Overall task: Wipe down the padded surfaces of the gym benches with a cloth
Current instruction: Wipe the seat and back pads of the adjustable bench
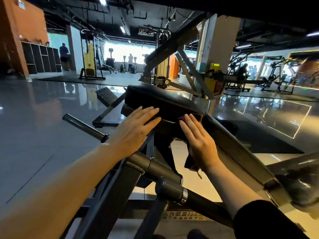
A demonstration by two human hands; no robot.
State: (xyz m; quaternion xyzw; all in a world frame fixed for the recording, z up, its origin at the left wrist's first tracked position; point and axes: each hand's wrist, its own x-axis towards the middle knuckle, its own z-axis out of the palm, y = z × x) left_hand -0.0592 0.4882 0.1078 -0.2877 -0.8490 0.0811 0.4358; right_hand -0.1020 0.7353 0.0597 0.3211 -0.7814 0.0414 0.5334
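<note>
A black padded bench seat (160, 99) sits on a grey steel machine frame in the middle of the view. My left hand (134, 130) lies flat, fingers together, against the pad's near left side and holds nothing. My right hand (198, 142) presses a dark brown cloth (191, 161) flat against the pad's near edge. One end of the cloth shows past my fingertips and the other hangs below my wrist. A second long black pad (241, 149) slopes down to the right beside my right hand.
Grey frame tubes (155, 168) cross below my hands, and a black weight peg (82, 125) sticks out at the left. A ribbed footplate (106, 96) stands beyond the pad. Glossy grey floor spreads left. Other machines, a pillar and distant people fill the background.
</note>
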